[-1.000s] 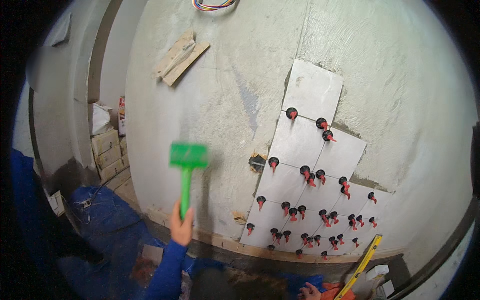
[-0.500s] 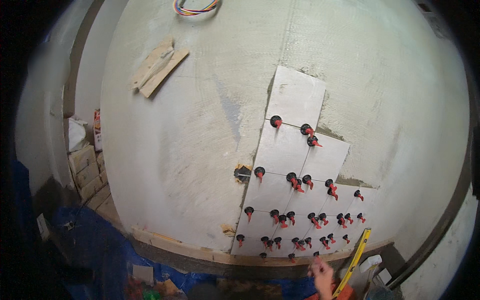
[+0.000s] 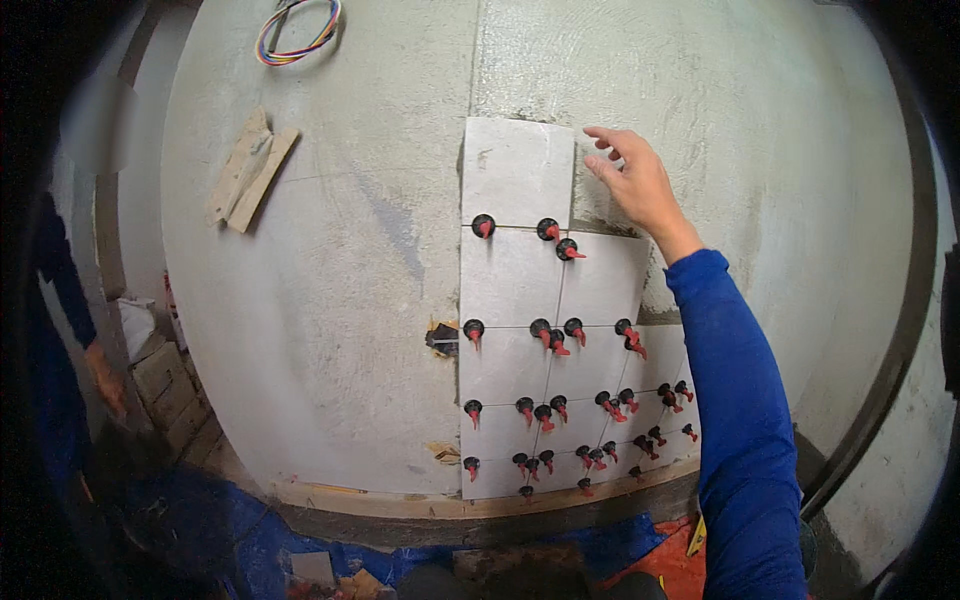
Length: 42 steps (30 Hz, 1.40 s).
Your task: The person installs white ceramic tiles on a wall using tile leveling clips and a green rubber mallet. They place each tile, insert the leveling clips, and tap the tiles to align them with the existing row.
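Relative to the frame half a second earlier, the right hand (image 3: 635, 180) moves up from the foot of the wall (image 3: 390, 130) to the level of the top tile (image 3: 518, 172), and the tiling shifts toward 9 o'clock in the view.

The right hand is partly open: fingers loosely curved, thumb set apart, nothing in the grasp. The fingertips stand just beside the 3 o'clock edge of the top tile; whether they touch the wall cannot be told. The left hand is outside the view; its state cannot be told.

A blue sleeve (image 3: 738, 400) covers the right forearm, which enters from 5 o'clock.

From the right hand, the top tile lies at 9 o'clock, upright on the wall. At 8 o'clock, black round clips with red handles line its lower joint, the nearest being a clip (image 3: 568, 249) at a tile corner. The lower tiles (image 3: 508, 275) widen into a stepped field toward 6 o'clock.

Farther out, a beige board piece (image 3: 262, 185) is at 9 o'clock and a coil of coloured wires (image 3: 322, 44) at 10. The end of a yellow level (image 3: 697, 537) shows at 6 o'clock, beside orange material (image 3: 655, 562). A co-worker's hand (image 3: 106, 383) hangs at 8 o'clock, near stacked boxes (image 3: 165, 380).
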{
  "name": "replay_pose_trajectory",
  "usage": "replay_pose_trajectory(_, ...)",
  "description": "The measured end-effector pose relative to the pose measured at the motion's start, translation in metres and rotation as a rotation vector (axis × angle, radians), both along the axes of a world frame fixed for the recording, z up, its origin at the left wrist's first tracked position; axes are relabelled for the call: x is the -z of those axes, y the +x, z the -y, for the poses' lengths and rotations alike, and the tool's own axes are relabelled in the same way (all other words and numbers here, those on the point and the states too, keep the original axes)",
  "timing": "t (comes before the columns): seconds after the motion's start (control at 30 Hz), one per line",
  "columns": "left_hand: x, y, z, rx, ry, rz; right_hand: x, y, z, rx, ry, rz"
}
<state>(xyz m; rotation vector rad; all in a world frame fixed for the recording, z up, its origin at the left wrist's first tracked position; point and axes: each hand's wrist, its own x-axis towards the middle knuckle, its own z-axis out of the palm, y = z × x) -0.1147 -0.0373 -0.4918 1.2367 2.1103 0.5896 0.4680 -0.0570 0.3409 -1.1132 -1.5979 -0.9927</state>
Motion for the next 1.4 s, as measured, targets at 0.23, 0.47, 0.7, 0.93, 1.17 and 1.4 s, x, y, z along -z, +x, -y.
replay_pose_trajectory(0.23,-0.080,-0.003,-0.003,0.078,0.761,0.005,-0.007,0.023,-0.047,-0.239,-0.080,-0.101)
replay_pose_trajectory(0.47,-0.302,0.084,-0.053,0.227,1.102,0.341,-0.003,0.025,-0.057,-0.144,-0.006,-0.073)
replay_pose_trajectory(0.7,-0.344,0.115,-0.036,0.376,1.127,0.348,0.001,0.024,-0.056,-0.162,0.006,-0.101)
replay_pose_trajectory(0.93,-0.358,0.118,-0.044,0.393,1.160,0.381,0.000,0.020,-0.054,-0.100,0.038,-0.070)
replay_pose_trajectory(1.17,-0.458,0.151,-0.078,0.462,1.359,0.367,-0.002,0.019,-0.052,-0.060,0.054,-0.030)
replay_pose_trajectory(1.4,-0.600,0.215,-0.096,0.635,1.695,0.311,0.001,0.018,-0.053,-0.061,0.055,-0.028)
